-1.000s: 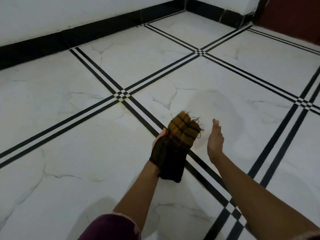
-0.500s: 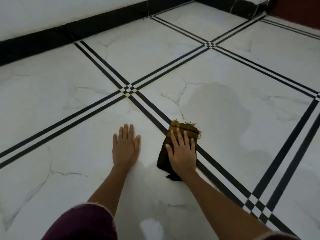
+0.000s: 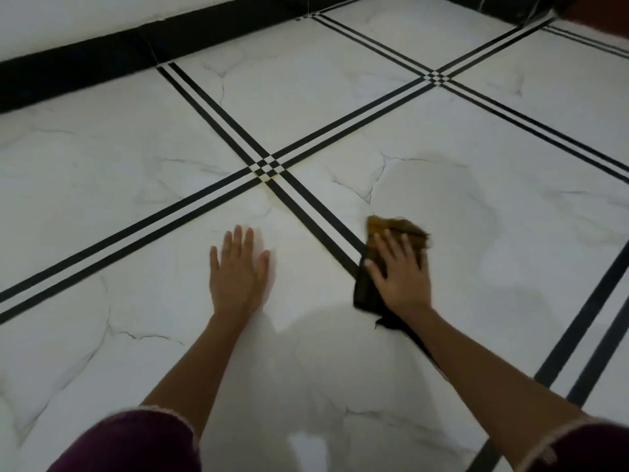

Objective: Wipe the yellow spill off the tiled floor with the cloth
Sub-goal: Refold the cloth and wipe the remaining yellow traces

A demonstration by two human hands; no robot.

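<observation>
White marble-look floor tiles (image 3: 340, 97) with thin grey veins and paired black border stripes (image 3: 218, 110) fill the view, meeting a black skirting board (image 3: 85, 66) along the far wall. Faint yellowish staining (image 3: 272, 180) shows in the grout around the small checkered stripe crossing ahead of the hands; no stronger yellow patch can be made out. The right hand (image 3: 398, 270) lies palm down, fingers spread and flat, pressing a crumpled mustard-and-dark-brown checked cloth (image 3: 398, 228) against the floor rather than gripping it. The cloth sits just right of a black double stripe, its mustard end poking out beyond the fingertips and its dark end trailing back beside the wrist. The left hand (image 3: 238, 267) is also open and flat on the tile, fingers together, holding nothing, well apart from the cloth. Maroon sleeves (image 3: 136, 441) with pale trim edge the bottom corners.
</observation>
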